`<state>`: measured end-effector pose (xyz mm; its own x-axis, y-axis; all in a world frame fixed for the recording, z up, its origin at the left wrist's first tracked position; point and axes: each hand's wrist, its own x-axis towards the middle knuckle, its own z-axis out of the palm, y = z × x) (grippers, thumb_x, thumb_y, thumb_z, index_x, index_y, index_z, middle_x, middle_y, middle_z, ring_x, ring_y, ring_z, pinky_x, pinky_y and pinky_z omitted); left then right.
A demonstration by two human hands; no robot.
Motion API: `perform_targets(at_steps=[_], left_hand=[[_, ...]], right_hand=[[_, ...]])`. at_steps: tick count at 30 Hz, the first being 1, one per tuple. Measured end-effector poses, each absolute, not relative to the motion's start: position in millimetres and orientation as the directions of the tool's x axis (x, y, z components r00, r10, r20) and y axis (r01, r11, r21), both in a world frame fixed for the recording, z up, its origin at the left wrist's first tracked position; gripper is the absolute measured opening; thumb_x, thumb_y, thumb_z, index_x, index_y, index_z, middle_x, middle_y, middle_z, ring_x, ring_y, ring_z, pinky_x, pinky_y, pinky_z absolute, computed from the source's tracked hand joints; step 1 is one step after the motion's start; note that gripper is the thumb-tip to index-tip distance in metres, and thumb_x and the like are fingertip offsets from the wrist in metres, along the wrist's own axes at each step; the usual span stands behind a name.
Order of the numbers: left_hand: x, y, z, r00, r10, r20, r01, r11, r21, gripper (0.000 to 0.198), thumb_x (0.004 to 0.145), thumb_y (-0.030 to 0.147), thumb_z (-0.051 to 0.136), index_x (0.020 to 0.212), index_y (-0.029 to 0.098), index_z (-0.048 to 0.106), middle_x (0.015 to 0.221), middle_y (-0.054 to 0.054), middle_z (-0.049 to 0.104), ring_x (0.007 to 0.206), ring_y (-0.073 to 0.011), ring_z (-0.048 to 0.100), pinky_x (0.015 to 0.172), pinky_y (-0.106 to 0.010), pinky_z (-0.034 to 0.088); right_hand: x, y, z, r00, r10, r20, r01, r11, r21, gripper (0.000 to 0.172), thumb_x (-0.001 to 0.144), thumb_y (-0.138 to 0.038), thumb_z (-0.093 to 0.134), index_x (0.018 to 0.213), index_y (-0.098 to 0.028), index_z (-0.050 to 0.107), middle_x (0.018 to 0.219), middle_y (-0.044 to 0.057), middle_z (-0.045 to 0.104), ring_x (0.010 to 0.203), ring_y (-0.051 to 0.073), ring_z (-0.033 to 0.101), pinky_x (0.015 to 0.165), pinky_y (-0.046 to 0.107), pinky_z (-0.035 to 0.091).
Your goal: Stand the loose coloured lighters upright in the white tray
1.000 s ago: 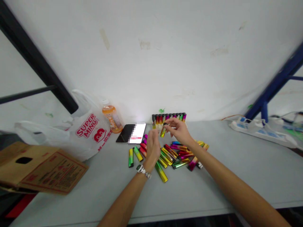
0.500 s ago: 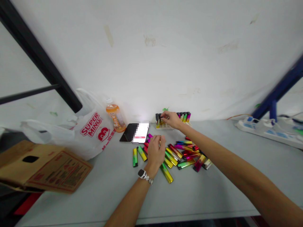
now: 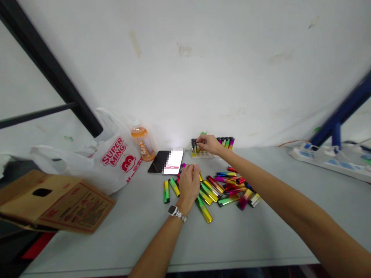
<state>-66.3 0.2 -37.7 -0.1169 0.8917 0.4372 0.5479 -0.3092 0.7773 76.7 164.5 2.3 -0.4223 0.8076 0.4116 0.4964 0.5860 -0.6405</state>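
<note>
My right hand (image 3: 209, 143) reaches to the back, its thumb and finger pinched at the black top of a lighter in a pale rack (image 3: 203, 156). Black-topped lighters (image 3: 228, 143) stand upright at both ends of this rack, and my hand hides part of its middle. Nearer to me, my left hand (image 3: 189, 179) has curled fingers over the left part of a loose pile of shiny coloured lighters (image 3: 213, 189). A bit of yellow shows beside its fingertips, but what they hold is hidden. One green and yellow lighter (image 3: 204, 210) lies in front of the pile.
A tablet (image 3: 158, 162) lies left of the rack, beside an orange drink bottle (image 3: 143, 143). Further left are a white plastic bag (image 3: 116, 170) and an open cardboard box (image 3: 78, 204). A white power strip (image 3: 324, 160) lies along the right side, near a blue post (image 3: 344, 104).
My right fingertips have shifted slightly left and closer to the rack's standing lighters. My left hand has moved a little, with its fingers drawn in. The pile looks much the same.
</note>
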Motion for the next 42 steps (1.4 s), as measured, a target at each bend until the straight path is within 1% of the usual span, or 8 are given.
perform_targets(at_steps=[7, 13, 16, 20, 26, 35, 39, 42], left_hand=[[-67, -1, -37, -0.117, 0.897, 0.426, 0.559, -0.295, 0.775, 0.039, 0.097, 0.040, 0.034, 0.072, 0.022, 0.058, 0.081, -0.005, 0.061, 0.087, -0.0209, 0.056, 0.083, -0.034, 0.039], [-71, -4, -32, -0.127, 0.894, 0.430, 0.543, -0.300, 0.784, 0.036, 0.097, 0.030, 0.030, 0.073, 0.022, 0.056, 0.082, -0.004, 0.060, 0.087, -0.0200, 0.056, 0.081, -0.032, 0.040], [-76, -2, -31, -0.163, 0.887, 0.431, 0.528, -0.291, 0.798, 0.033, 0.095, 0.027, 0.030, 0.073, 0.022, 0.054, 0.081, -0.003, 0.059, 0.086, -0.0198, 0.055, 0.080, -0.032, 0.040], [-80, 1, -33, -0.209, 0.878, 0.430, 0.502, -0.281, 0.818, 0.030, 0.094, 0.026, 0.032, 0.071, 0.022, 0.052, 0.079, -0.002, 0.058, 0.083, -0.0187, 0.055, 0.078, -0.031, 0.040], [-79, 2, -33, -0.229, 0.885, 0.406, 0.483, -0.259, 0.836, 0.031, 0.094, 0.027, 0.033, 0.070, 0.022, 0.054, 0.078, -0.002, 0.059, 0.083, -0.0186, 0.055, 0.076, -0.031, 0.041], [-77, 0, -32, -0.226, 0.883, 0.412, 0.478, -0.268, 0.836, 0.031, 0.094, 0.028, 0.035, 0.071, 0.022, 0.055, 0.077, -0.001, 0.061, 0.080, -0.0183, 0.056, 0.073, -0.030, 0.040], [-75, 1, -33, -0.219, 0.877, 0.427, 0.460, -0.293, 0.838, 0.031, 0.095, 0.030, 0.035, 0.072, 0.022, 0.055, 0.077, -0.001, 0.061, 0.079, -0.0181, 0.056, 0.073, -0.030, 0.041], [-69, 5, -28, -0.214, 0.868, 0.447, 0.433, -0.326, 0.840, 0.031, 0.095, 0.030, 0.036, 0.072, 0.022, 0.055, 0.076, -0.001, 0.060, 0.079, -0.0180, 0.056, 0.074, -0.030, 0.041]], right_hand=[[85, 146, -3, -0.440, 0.754, 0.488, 0.723, 0.620, -0.306, 0.030, 0.090, -0.024, 0.055, 0.114, -0.017, 0.071, 0.106, 0.010, 0.056, 0.088, 0.018, 0.061, 0.085, 0.030, 0.046], [79, 104, -4, -0.396, 0.824, 0.404, 0.839, 0.504, -0.206, 0.051, 0.092, -0.030, 0.049, 0.143, -0.023, 0.046, 0.120, 0.012, 0.054, 0.085, 0.021, 0.062, 0.075, 0.030, 0.045], [72, 82, -7, -0.358, 0.856, 0.373, 0.854, 0.462, -0.240, 0.038, 0.092, -0.036, 0.048, 0.123, -0.018, 0.061, 0.113, 0.011, 0.061, 0.091, 0.022, 0.062, 0.076, 0.029, 0.045], [62, 66, -10, -0.353, 0.928, 0.120, 0.898, 0.372, -0.236, 0.040, 0.087, -0.051, 0.051, 0.087, -0.018, 0.072, 0.086, 0.010, 0.070, 0.084, 0.024, 0.065, 0.072, 0.030, 0.045], [54, 66, -5, -0.293, 0.955, -0.040, 0.937, 0.279, -0.208, 0.043, 0.075, -0.053, 0.062, 0.087, -0.014, 0.075, 0.089, 0.017, 0.073, 0.080, 0.028, 0.067, 0.064, 0.031, 0.044], [73, 79, -16, -0.328, 0.931, 0.158, 0.805, 0.363, -0.469, 0.026, 0.080, -0.039, 0.059, 0.071, -0.016, 0.063, 0.069, 0.004, 0.064, 0.065, 0.016, 0.056, 0.058, 0.026, 0.035], [85, 71, -18, -0.318, 0.865, 0.388, 0.505, 0.500, -0.703, 0.021, 0.087, -0.037, 0.052, 0.079, -0.017, 0.054, 0.067, -0.001, 0.055, 0.063, 0.013, 0.050, 0.060, 0.025, 0.037], [89, 53, -19, -0.221, 0.893, 0.392, 0.204, 0.436, -0.877, 0.024, 0.088, -0.044, 0.053, 0.086, -0.020, 0.049, 0.067, -0.004, 0.052, 0.061, 0.013, 0.054, 0.060, 0.026, 0.044]])
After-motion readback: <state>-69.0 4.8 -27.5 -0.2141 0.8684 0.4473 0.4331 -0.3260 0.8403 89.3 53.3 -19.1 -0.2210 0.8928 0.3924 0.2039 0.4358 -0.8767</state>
